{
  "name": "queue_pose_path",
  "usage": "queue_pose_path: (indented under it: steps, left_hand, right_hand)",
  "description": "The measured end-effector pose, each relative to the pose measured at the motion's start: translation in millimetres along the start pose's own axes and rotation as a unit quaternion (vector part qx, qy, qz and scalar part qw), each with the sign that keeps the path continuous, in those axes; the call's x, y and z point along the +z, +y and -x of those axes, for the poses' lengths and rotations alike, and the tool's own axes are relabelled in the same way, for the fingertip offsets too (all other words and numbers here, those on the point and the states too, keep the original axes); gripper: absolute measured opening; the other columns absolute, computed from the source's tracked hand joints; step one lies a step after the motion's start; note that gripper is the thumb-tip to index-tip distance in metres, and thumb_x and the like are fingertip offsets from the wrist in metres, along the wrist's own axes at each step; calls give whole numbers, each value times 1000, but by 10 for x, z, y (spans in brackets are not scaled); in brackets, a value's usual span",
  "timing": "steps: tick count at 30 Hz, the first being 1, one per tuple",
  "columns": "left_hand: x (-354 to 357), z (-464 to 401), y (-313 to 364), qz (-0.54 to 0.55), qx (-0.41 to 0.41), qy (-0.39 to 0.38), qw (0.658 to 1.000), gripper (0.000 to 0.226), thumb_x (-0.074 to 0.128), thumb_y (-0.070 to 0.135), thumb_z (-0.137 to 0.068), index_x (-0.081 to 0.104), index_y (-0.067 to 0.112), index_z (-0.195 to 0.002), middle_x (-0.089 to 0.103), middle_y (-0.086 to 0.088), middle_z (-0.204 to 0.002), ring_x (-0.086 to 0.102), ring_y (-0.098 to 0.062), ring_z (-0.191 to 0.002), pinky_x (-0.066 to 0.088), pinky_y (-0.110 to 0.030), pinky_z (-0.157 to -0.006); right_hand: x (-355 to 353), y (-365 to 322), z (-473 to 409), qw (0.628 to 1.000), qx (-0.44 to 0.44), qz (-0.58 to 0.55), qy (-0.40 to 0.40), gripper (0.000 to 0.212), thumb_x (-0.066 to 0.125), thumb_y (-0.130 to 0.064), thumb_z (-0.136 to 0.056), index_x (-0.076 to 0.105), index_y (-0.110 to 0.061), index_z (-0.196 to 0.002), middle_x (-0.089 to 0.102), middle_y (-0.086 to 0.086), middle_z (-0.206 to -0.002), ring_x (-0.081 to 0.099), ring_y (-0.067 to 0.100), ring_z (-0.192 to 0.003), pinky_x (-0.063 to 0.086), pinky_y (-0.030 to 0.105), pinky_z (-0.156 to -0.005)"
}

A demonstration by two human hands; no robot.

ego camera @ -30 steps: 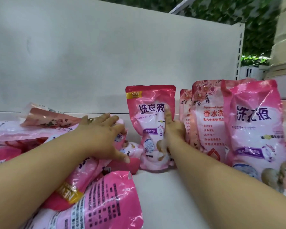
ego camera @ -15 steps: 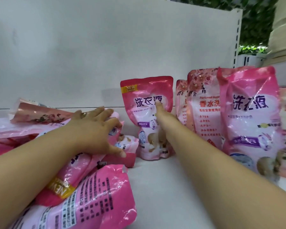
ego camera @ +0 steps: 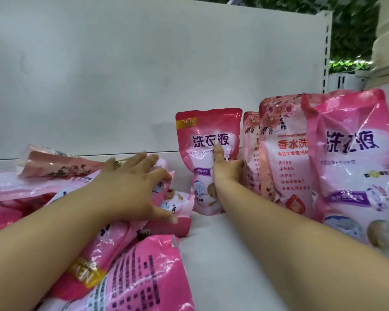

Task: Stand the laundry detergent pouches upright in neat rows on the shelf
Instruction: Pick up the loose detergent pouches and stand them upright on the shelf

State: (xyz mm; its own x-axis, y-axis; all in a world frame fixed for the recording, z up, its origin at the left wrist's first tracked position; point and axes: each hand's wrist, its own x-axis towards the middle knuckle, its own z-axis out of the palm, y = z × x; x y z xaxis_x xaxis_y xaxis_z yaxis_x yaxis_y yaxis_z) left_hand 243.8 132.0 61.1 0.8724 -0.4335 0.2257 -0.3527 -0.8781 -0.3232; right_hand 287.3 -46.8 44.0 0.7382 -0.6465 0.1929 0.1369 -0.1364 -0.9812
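Observation:
A small pink detergent pouch [ego camera: 202, 135] stands upright at the back of the white shelf [ego camera: 222, 254]. My right hand [ego camera: 226, 173] grips its right edge, thumb pressed up the front and fingers behind. My left hand [ego camera: 130, 187] lies palm down, fingers spread, on a heap of pink pouches [ego camera: 32, 185] lying flat on the left. Another flat pouch [ego camera: 144, 277] lies face down at the front left. To the right, a floral pouch [ego camera: 283, 158] and a larger pink pouch [ego camera: 350, 158] stand upright in front of others.
The white back panel [ego camera: 144, 75] closes the shelf behind, with a slotted upright post [ego camera: 327, 52] at its right end. Bare shelf surface runs between my forearms. Green foliage and beige boxes show beyond the post.
My right hand stays on the upright pouch, its thumb a little higher on the front. My left hand has kept its place on the heap. The view has shifted slightly.

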Motion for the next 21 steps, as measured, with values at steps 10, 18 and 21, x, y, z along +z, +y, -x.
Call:
queue_pose_path:
  steps: [10, 18, 21]
  left_hand:
    - [-3, 28, -6, 70, 21, 40, 997, 96, 10, 95, -50, 22, 52, -135, -1, 11, -155, -4, -10, -142, 9, -45, -113]
    - [-49, -3, -100, 193, -54, 145, 969, 53, 46, 52, -86, 43, 23, -130, 52, -7, -127, 50, -23, -111, 37, -29, -85]
    - [-87, 17, -167, 193, -130, 139, 963, 62, 50, 59, -80, 46, 15, -124, 60, -9, -116, 54, -26, -99, 36, -28, -73]
  right_hand:
    - [-23, -10, -10, 996, -36, 85, -13, 82, 40, -51, -92, -5, -12, -147, 3, 11, -156, 9, 31, -142, 11, 45, -114]
    - [20, -13, 138, 924, -251, 287, -17, 74, 26, -44, -97, -21, -8, -143, -26, 9, -152, -19, 21, -142, -12, 32, -112]
    - [2, 72, 105, 883, -270, 378, -65, 74, 19, -49, -96, -27, -10, -140, -35, 6, -148, -30, 19, -137, -18, 30, -108]
